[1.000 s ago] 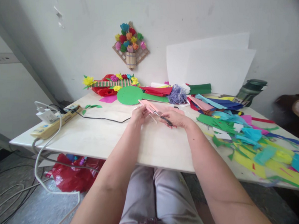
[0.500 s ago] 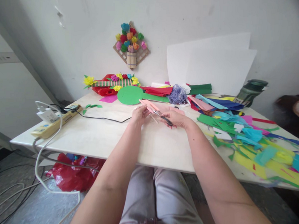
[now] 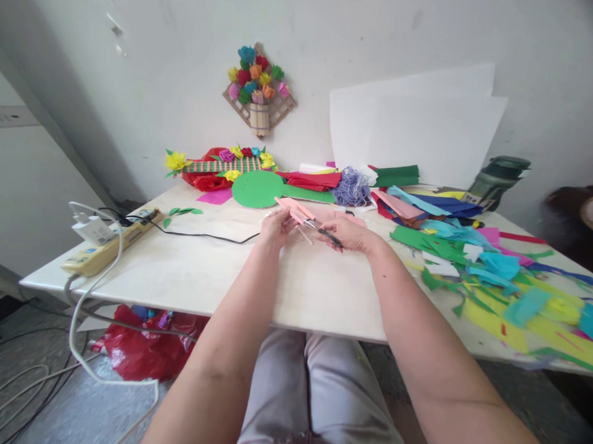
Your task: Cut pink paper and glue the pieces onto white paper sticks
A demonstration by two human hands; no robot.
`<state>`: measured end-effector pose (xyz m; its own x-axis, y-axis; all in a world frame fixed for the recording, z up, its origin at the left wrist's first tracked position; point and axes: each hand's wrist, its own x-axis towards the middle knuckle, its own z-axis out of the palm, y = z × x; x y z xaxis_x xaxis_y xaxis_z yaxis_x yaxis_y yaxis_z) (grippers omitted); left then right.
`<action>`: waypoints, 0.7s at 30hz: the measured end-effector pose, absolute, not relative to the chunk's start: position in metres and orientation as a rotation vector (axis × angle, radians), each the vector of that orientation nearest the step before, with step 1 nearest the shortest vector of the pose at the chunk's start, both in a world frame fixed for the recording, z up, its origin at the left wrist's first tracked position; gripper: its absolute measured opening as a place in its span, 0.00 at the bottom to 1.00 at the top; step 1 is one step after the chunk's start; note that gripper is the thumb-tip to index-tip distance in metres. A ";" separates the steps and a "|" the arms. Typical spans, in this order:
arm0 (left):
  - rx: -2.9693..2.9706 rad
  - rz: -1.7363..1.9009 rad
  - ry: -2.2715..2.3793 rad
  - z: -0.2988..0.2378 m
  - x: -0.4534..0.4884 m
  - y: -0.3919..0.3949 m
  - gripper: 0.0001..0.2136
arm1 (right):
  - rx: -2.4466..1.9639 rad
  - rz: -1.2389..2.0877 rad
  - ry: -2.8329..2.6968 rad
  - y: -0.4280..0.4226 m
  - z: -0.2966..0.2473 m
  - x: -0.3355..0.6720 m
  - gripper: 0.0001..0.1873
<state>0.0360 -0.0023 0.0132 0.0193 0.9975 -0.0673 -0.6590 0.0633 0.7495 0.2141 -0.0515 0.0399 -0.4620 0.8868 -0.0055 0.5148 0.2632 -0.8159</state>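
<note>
My left hand (image 3: 278, 225) is closed on a folded strip of pink paper (image 3: 296, 207) above the middle of the table. In my right hand (image 3: 343, 235) is a pair of scissors (image 3: 329, 237) with black handles. Its blades point left and lie against the pink paper close to my left fingers. A narrow cut strip hangs below the blades. More pink paper lies on the table just behind my right hand. Behind both hands rests a green paddle-shaped piece (image 3: 257, 189), its handle stretching to the right.
Coloured paper scraps (image 3: 502, 279) cover the table's right side, near a dark green bottle (image 3: 500, 180). Purple yarn (image 3: 353, 186) sits at the back. A power strip (image 3: 104, 242) with cables lies left. A flower decoration (image 3: 258, 91) hangs on the wall.
The view has shifted very slightly. My hands, the scissors and the pink paper keep almost the same positions; the scissor handles look a little closer together.
</note>
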 end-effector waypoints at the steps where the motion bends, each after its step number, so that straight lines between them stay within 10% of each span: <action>1: 0.617 1.420 0.701 0.013 0.036 -0.002 0.06 | -1.260 1.068 -2.089 -0.052 0.041 0.214 0.21; 21: 0.636 1.389 0.716 0.018 0.035 -0.006 0.04 | -1.226 1.051 -2.086 -0.051 0.038 0.218 0.21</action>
